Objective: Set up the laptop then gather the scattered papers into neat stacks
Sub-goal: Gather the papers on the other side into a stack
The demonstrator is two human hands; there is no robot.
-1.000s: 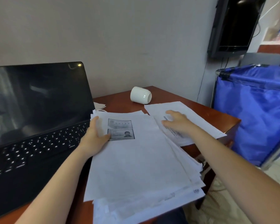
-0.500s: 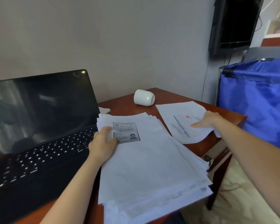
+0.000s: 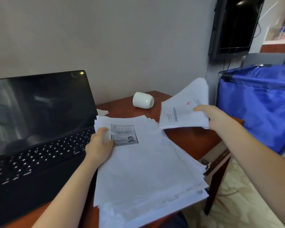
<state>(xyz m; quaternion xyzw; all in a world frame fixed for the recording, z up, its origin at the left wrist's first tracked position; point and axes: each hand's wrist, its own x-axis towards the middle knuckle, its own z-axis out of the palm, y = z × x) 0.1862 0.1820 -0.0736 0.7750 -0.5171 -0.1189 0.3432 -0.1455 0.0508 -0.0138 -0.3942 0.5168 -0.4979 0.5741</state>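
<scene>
An open black laptop stands on the left of the wooden desk, its screen dark. A thick, slightly fanned stack of white papers lies to its right, the top sheet showing two printed ID cards. My left hand holds the stack's left edge, thumb on top. My right hand pinches a few printed sheets by their right edge and holds them lifted above the desk's right side.
A white cup lies on its side at the back of the desk. A small paper scrap sits behind the stack. A blue fabric bin stands right of the desk, a wall-mounted screen above it.
My right hand slid the sheets toward the desk's right edge, gripped them and lifted them off the surface. My left hand stayed on the stack.
</scene>
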